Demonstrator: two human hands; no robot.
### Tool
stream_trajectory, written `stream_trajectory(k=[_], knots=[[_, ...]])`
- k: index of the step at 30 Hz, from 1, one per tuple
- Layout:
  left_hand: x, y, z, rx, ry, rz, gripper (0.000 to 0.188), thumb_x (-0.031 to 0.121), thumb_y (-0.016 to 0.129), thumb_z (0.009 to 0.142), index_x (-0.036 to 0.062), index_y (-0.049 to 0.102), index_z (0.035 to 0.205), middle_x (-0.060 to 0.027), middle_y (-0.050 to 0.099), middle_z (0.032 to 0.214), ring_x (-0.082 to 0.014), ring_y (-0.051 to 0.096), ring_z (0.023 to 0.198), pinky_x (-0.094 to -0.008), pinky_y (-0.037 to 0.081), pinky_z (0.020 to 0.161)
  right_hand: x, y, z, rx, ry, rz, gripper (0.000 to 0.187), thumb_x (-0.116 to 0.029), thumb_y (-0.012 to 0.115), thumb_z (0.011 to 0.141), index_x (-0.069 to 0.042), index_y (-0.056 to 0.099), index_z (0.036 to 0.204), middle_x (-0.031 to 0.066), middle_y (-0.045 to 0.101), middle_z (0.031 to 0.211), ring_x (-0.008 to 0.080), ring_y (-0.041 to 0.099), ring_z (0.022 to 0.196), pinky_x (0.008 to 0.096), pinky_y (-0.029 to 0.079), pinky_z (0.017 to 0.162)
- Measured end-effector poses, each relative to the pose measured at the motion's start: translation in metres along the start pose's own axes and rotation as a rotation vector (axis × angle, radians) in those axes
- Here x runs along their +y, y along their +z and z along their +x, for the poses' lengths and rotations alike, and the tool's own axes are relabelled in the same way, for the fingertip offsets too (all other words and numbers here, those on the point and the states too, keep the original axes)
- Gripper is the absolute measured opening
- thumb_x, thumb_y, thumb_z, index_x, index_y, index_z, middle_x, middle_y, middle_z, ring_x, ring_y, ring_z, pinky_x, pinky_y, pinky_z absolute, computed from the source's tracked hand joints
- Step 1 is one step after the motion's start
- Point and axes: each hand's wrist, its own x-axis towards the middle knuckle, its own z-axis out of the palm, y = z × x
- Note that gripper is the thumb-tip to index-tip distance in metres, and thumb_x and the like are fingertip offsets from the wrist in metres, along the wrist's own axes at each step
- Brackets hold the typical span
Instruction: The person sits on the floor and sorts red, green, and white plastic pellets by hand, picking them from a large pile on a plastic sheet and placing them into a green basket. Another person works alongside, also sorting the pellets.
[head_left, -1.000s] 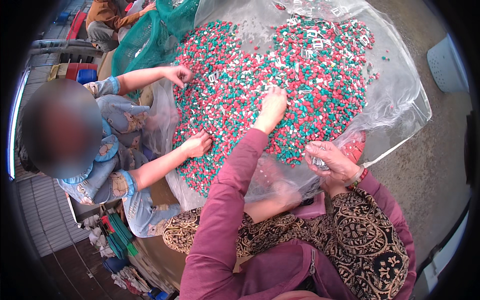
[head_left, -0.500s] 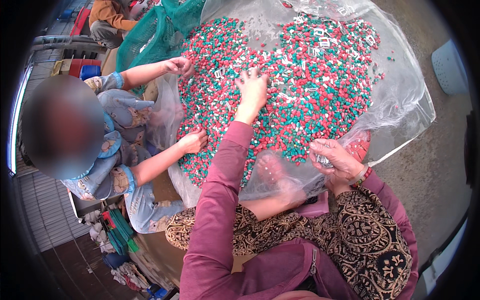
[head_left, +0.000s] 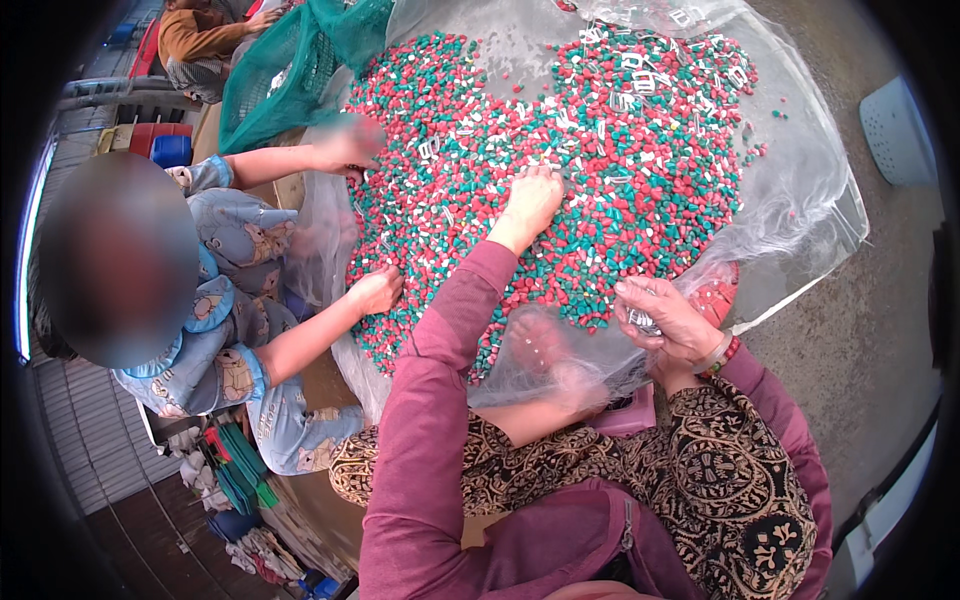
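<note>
Touching coloured pieces (head_left: 640, 215), the left hand (head_left: 537, 200) curls downward.

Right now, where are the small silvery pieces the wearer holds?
In the head view, right of centre: the small silvery pieces are in the wearer's right hand, beside the lower-right edge of the red, green and white pile.

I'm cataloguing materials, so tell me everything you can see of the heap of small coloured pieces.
The heap is a broad, spread layer of small, chunky pieces, mostly red and green with some white, perhaps plastic. White, frame-like pieces lie among them, mostly toward the far right. It rests on a translucent sheet. The left hand touches its middle; a co-worker's hand is at its left edge.
</note>
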Motion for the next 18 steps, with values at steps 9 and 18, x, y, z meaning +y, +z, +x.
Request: stream_trajectory(k=[9,18], knots=[[0.017,-0.038,0.021,-0.055,-0.313,-0.633,0.025,0.008,0.056,0.084,0.0006,0.048,0.106,-0.0264,0.061,0.099,-0.0440,0.059,0.089,-0.0514,0.046,0.079,0.005,-0.012,0.000,-0.013,-0.006,-0.002,0.023,-0.031,0.057,0.093,-0.010,0.051,0.084,-0.0002,0.054,0.068,0.0062,0.050,0.051,0.0174,0.029,0.035],[0.072,-0.031,0.041,0.195,0.083,-0.374,0.023,0.001,0.048,0.083,-0.0012,0.056,0.104,-0.0192,0.056,0.097,-0.0350,0.057,0.096,-0.0424,0.050,0.080,0.004,-0.015,0.000,-0.094,0.018,0.063,0.022,-0.031,0.054,0.094,-0.009,0.053,0.089,0.0021,0.057,0.074,0.0083,0.054,0.056,0.0181,0.035,0.037]])
